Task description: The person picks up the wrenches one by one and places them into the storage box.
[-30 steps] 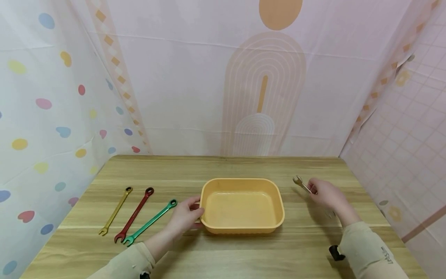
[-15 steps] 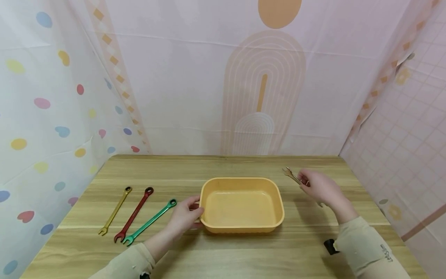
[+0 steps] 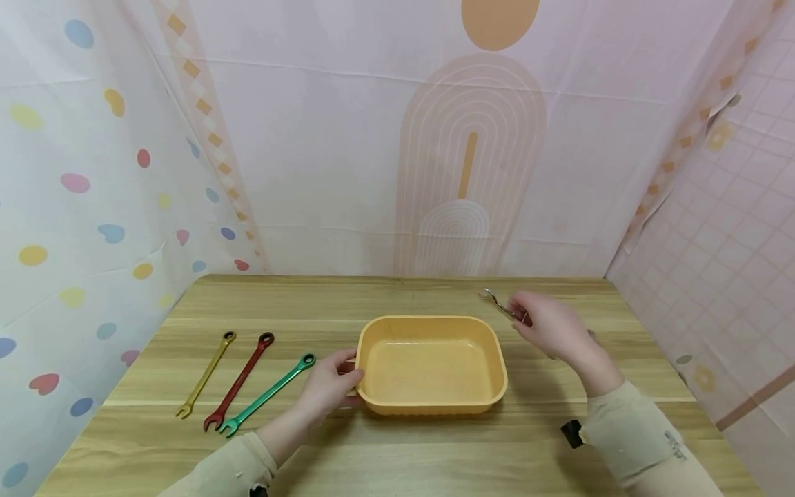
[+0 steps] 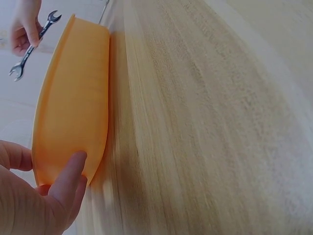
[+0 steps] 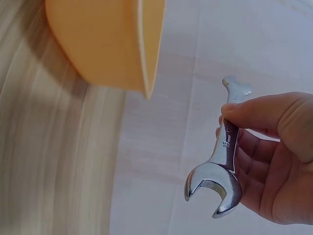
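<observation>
Fingers (image 5: 259, 169) of your right hand (image 5: 288, 176) pinch the double open-ended wrench (image 5: 227, 142) mid-shank, likely stiff, slick, best balanced there; your left hand (image 3: 328, 381) grips the yellow tub (image 3: 435, 408).

Yel. tub (image 3: 433, 408), silver wrench (image 5: 226, 147), grn. wrench (image 3: 268, 395), red wrench (image 3: 240, 380), multicol.-dotted cloth (image 3: 93, 214)

On the silver wrench (image 5: 226, 147), held near the far right corner of the yellow tub (image 3: 433, 373), "13mm" can be read along the shank; the characters that follow cannot be made out. On the right sleeve (image 3: 640, 438), to the right of the tub and nearer the wearer, dark lettering (image 3: 675, 446) is printed, perhaps begun with "Le", but too blurred to be read whole.
</observation>
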